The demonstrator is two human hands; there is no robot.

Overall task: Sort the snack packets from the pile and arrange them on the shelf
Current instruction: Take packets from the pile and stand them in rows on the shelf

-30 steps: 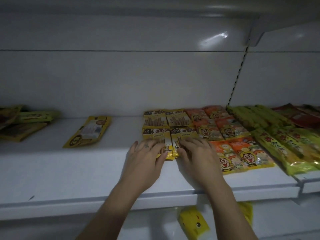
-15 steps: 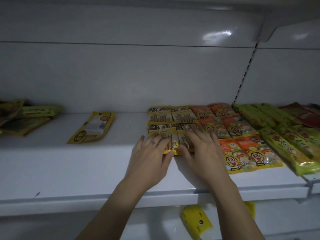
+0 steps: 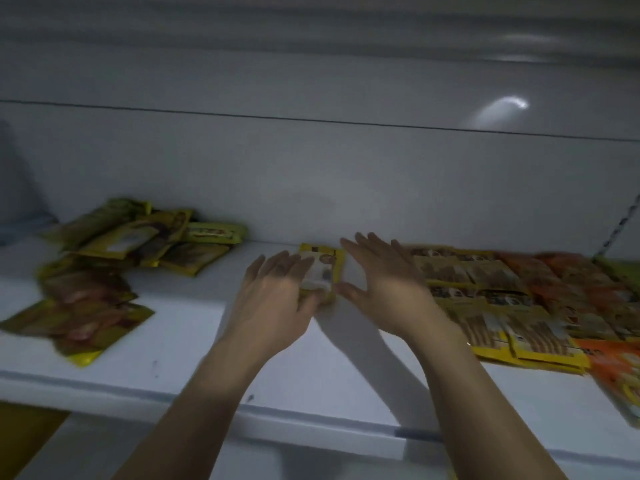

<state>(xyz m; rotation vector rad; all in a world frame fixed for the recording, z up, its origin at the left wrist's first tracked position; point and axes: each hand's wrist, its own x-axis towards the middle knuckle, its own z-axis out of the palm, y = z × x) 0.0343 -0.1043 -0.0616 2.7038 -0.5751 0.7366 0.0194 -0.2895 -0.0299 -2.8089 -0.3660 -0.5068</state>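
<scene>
A lone yellow packet lies on the shelf, between the pile and the sorted rows. Left hand covers its edge, right hand open beside it. Pinch it flat, slide toward the rows.

white shelf bears a loose packet pile, one yellow packet, arranged rows.

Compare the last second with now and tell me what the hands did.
Both hands left the front yellow packets of the sorted rows and went left to the lone yellow packet. The left hand now lies on its left edge, while the right hand is open just beside it. The sorted rows and the loose pile lie as before; the view has swung left.
</scene>
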